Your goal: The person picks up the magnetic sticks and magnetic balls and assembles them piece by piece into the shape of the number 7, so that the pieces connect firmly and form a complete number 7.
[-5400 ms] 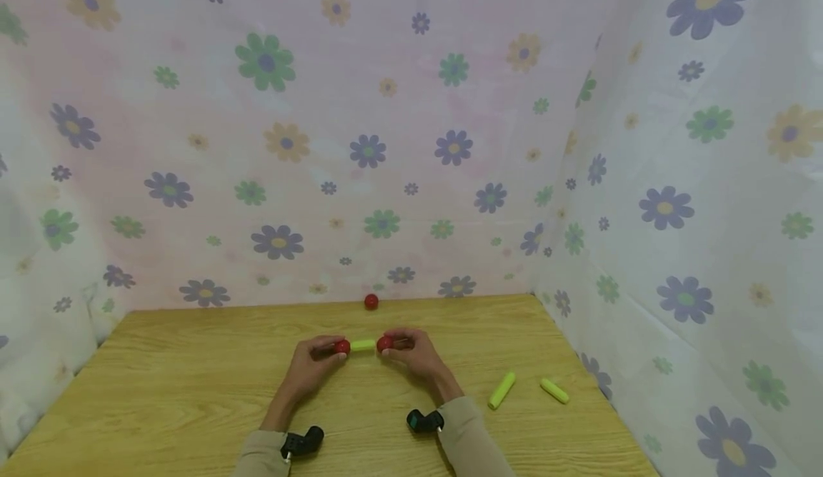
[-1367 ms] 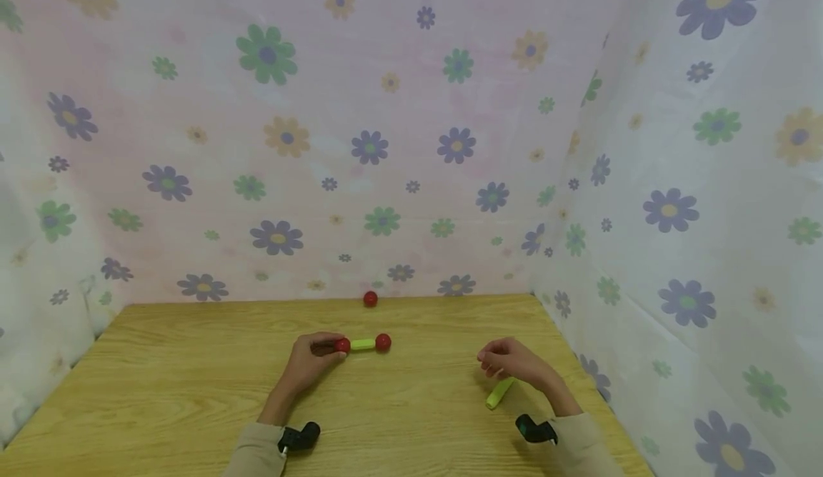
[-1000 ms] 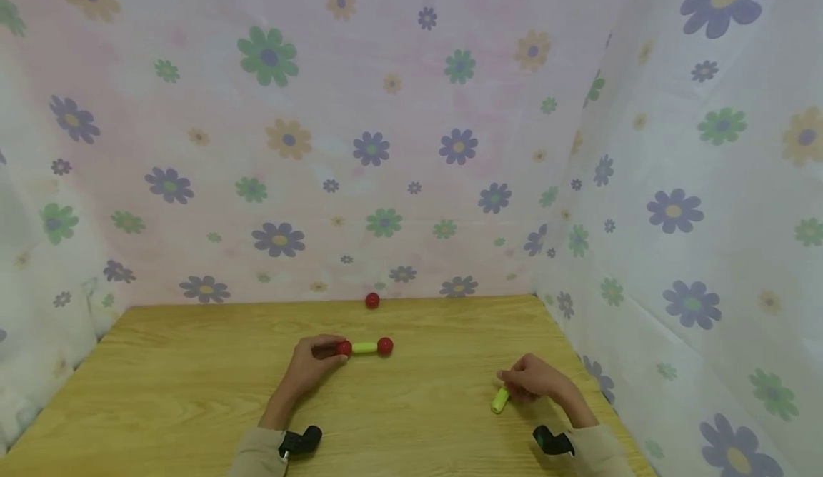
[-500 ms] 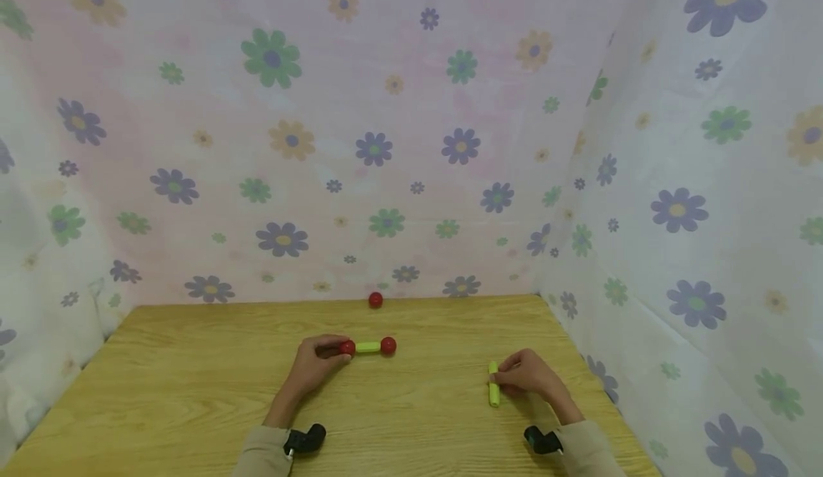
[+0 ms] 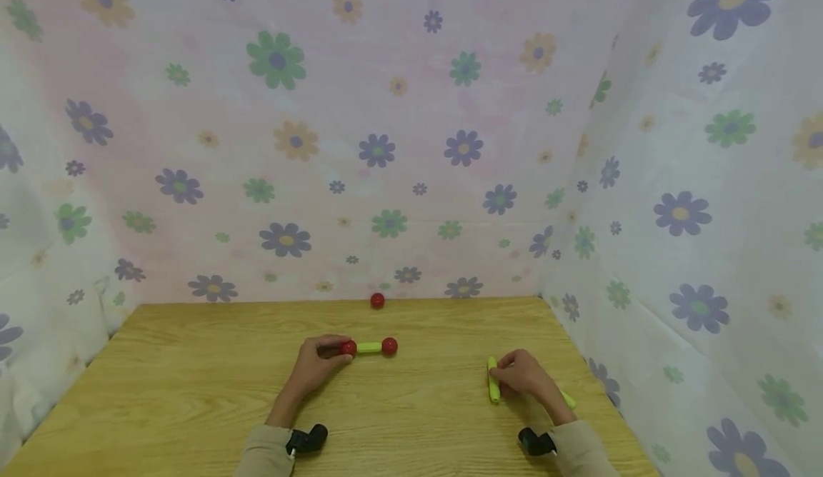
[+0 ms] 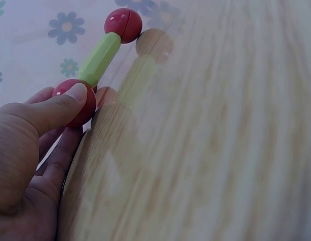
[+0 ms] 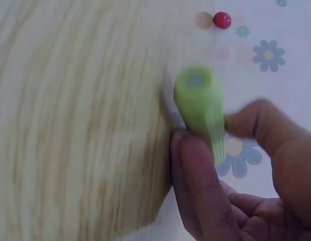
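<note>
My left hand (image 5: 313, 368) pinches a red ball (image 6: 88, 111) between thumb and fingers at the left end of a short yellow-green stick (image 5: 369, 347). A second red ball (image 5: 389, 346) sits on that stick's right end, so the three form a dumbbell lying on the table. To the right, my right hand (image 5: 527, 373) holds a longer yellow-green stick (image 5: 494, 389) between thumb and fingertips. In the right wrist view this stick (image 7: 199, 105) looks slightly blurred, close beside the tabletop, a grey round spot on its end facing away from the hand.
A third red ball (image 5: 377, 300) sits at the back edge of the wooden table (image 5: 193, 363). Another yellow-green stick (image 5: 569, 399) lies partly hidden behind my right wrist. Flower-printed cloth (image 5: 411, 177) hangs behind and along both sides.
My right hand has let go of the dumbbell's right ball, moved right and picked out the longer stick, turning it nearly straight away from me. My left hand keeps its hold.
</note>
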`<action>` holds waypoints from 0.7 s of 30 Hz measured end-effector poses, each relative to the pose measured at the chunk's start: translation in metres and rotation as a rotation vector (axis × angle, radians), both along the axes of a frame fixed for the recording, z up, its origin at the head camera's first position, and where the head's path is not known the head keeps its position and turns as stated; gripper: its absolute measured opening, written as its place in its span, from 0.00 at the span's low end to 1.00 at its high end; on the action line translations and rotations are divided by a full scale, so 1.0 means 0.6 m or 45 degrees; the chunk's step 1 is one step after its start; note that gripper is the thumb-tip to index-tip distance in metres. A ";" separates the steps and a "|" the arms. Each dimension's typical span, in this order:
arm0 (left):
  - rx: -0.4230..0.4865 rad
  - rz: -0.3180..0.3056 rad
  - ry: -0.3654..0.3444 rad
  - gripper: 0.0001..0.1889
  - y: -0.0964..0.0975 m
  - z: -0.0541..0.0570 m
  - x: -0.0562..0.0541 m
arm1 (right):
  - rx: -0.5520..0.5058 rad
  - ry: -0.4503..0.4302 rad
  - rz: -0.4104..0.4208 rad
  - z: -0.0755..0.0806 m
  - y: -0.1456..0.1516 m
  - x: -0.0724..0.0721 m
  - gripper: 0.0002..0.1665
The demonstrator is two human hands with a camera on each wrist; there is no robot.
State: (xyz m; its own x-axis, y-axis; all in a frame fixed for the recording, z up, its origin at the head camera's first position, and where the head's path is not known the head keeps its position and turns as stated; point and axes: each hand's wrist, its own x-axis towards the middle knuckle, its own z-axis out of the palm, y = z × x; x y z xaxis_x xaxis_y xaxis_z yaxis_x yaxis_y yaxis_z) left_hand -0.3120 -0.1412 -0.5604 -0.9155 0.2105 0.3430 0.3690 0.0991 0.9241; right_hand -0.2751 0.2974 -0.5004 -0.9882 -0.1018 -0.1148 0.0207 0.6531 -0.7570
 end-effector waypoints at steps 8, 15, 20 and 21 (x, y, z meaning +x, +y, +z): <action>-0.023 0.013 0.026 0.17 0.001 0.000 0.002 | -0.238 -0.079 -0.011 -0.004 -0.004 -0.003 0.28; -0.023 0.022 0.045 0.17 0.002 0.001 0.003 | -0.349 -0.095 -0.145 -0.022 -0.010 -0.001 0.28; -0.015 0.012 0.054 0.17 0.003 0.001 0.005 | -0.380 -0.077 -0.138 -0.029 -0.014 0.003 0.27; -0.013 0.010 0.055 0.17 0.003 0.002 0.005 | -0.383 -0.073 -0.134 -0.031 -0.015 0.003 0.27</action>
